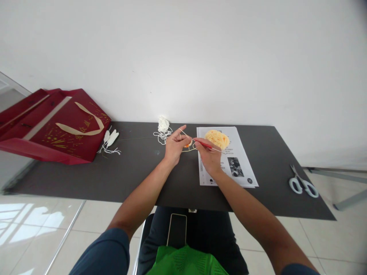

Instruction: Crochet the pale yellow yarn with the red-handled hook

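Note:
Over the middle of the dark table, my left hand pinches a small orange crochet piece, mostly covered by the fingers. A strand of yarn runs over its raised index finger. My right hand grips a crochet hook with a red handle, its tip meeting the piece by the left fingertips. Pale yellow yarn lies in a loose bundle on printed sheets just beyond the right hand. Behind the left hand sits a tangle of white yarn.
A dark red gift bag lies tipped at the table's left end, beside white knitted pieces with trailing strands. Scissors with pale handles rest near the right edge. A white wall rises behind the table.

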`<state>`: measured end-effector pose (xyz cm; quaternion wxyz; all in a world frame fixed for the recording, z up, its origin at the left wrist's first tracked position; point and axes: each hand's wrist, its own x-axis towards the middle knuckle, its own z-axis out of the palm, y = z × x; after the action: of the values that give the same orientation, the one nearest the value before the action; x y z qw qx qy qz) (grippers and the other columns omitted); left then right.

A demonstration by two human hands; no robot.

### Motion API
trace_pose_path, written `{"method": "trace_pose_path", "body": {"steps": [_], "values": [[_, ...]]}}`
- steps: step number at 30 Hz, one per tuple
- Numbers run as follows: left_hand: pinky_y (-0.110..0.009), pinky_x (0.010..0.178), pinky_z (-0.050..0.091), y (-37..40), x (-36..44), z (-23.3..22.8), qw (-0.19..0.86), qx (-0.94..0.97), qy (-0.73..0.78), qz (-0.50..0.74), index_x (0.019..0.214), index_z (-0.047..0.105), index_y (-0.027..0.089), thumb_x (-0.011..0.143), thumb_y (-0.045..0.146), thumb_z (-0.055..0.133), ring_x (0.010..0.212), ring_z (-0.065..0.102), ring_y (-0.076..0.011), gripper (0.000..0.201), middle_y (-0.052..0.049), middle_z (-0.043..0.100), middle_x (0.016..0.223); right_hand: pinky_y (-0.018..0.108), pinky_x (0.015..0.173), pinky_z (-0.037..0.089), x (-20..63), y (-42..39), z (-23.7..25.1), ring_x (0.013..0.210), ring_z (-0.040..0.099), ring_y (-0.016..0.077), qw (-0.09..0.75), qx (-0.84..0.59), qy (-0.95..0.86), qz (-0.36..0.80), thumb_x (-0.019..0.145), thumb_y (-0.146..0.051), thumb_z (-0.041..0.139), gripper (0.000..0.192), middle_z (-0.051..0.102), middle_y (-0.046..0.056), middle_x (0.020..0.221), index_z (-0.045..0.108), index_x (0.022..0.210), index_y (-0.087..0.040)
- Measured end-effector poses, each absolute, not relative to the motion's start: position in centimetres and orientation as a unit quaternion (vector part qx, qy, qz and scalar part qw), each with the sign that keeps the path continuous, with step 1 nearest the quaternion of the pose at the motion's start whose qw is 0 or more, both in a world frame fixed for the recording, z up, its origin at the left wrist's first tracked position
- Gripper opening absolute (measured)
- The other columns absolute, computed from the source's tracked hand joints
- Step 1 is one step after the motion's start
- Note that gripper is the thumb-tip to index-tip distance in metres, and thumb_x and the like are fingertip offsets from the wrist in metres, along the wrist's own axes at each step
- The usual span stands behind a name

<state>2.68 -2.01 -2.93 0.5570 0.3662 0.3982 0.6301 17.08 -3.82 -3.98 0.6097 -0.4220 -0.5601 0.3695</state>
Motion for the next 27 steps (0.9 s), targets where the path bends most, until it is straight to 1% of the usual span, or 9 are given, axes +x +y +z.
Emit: {"method": "trace_pose_path", "body": {"steps": [4,7,9,11,13,15,16,20,27], "values": [[-0.027,0.074,0.048,-2.3,3.2,-2.7,0.6,0.302,0.389,0.631,0.13,0.066,0.015,0.062,0.019,0.089,0.067,0.066,-0.011,0.072,-0.001,0.077,0.079,0.044,0.097,0.057,17.2,-4.2,-4.1,0.102,0.073,0.022,0.604,-0.389,-0.656,0.232,0.092,-0.026,0.07,0.023,0.082,0.003,0.11,0.079,0.111,-0.034],[-0.027,0.078,0.048,-2.3,3.3,-2.3,0.629,0.261,0.372,0.631,0.119,0.07,0.012,0.061,0.016,0.089,0.068,0.067,-0.0108,0.06,-0.003,0.077,0.079,0.045,0.098,0.057,17.2,-4.2,-4.2,0.104,0.072,0.0223,0.604,-0.37,-0.673,0.215,0.091,-0.024,0.071,0.027,0.081,0.002,0.115,0.079,0.113,-0.036],[-0.026,0.078,0.048,-2.3,3.2,-2.2,0.65,0.243,0.356,0.626,0.113,0.071,0.011,0.062,0.014,0.089,0.068,0.067,-0.0101,0.055,-0.003,0.077,0.079,0.045,0.1,0.057,17.2,-4.1,-4.3,0.106,0.072,0.0225,0.604,-0.374,-0.653,0.263,0.091,-0.027,0.072,0.025,0.081,0.001,0.115,0.079,0.112,-0.037],[-0.026,0.077,0.048,-2.3,3.1,-2.1,0.663,0.235,0.346,0.621,0.113,0.07,0.01,0.062,0.013,0.088,0.067,0.066,-0.009,0.054,-0.002,0.076,0.078,0.044,0.097,0.058,17.1,-3.9,-4.4,0.102,0.073,0.022,0.603,-0.389,-0.602,0.348,0.089,-0.032,0.074,0.021,0.082,0.001,0.111,0.08,0.109,-0.035],[-0.025,0.076,0.048,-2.2,2.9,-2.0,0.665,0.238,0.342,0.62,0.114,0.069,0.009,0.063,0.012,0.088,0.066,0.065,-0.0085,0.055,-0.002,0.075,0.078,0.04,0.086,0.061,16.9,-3.5,-4.3,0.088,0.074,0.0194,0.61,-0.392,-0.527,0.443,0.087,-0.037,0.075,0.018,0.082,0.002,0.103,0.08,0.104,-0.031],[-0.025,0.075,0.048,-2.2,2.9,-1.9,0.659,0.252,0.343,0.62,0.115,0.068,0.009,0.062,0.011,0.088,0.067,0.066,-0.0087,0.057,-0.002,0.075,0.078,0.035,0.073,0.06,16.7,-3.2,-4.1,0.073,0.071,0.0153,0.628,-0.367,-0.449,0.519,0.085,-0.038,0.078,0.017,0.082,0.002,0.098,0.078,0.098,-0.027],[-0.025,0.076,0.048,-2.3,2.9,-1.9,0.656,0.26,0.344,0.62,0.116,0.068,0.009,0.062,0.011,0.087,0.068,0.066,-0.0089,0.058,-0.002,0.076,0.078,0.033,0.071,0.06,16.7,-3.1,-3.9,0.071,0.07,0.0143,0.635,-0.352,-0.423,0.541,0.083,-0.037,0.079,0.016,0.082,0.002,0.097,0.075,0.095,-0.026],[-0.026,0.076,0.048,-2.3,2.9,-2.0,0.644,0.288,0.35,0.615,0.12,0.066,0.011,0.061,0.012,0.087,0.07,0.067,-0.0095,0.062,-0.002,0.076,0.081,0.029,0.067,0.059,16.8,-3.0,-3.0,0.071,0.071,0.0127,0.641,-0.317,-0.381,0.586,0.08,-0.036,0.083,0.02,0.081,0.001,0.096,0.069,0.09,-0.025],[-0.026,0.072,0.048,-2.4,3.0,-2.1,0.623,0.327,0.369,0.607,0.123,0.066,0.013,0.061,0.015,0.088,0.068,0.065,-0.0093,0.066,0.0,0.075,0.079,0.033,0.073,0.062,17.4,-2.8,-2.6,0.072,0.071,0.0137,0.641,-0.314,-0.392,0.58,0.081,-0.039,0.082,0.023,0.08,0.001,0.095,0.065,0.088,-0.026]]}}
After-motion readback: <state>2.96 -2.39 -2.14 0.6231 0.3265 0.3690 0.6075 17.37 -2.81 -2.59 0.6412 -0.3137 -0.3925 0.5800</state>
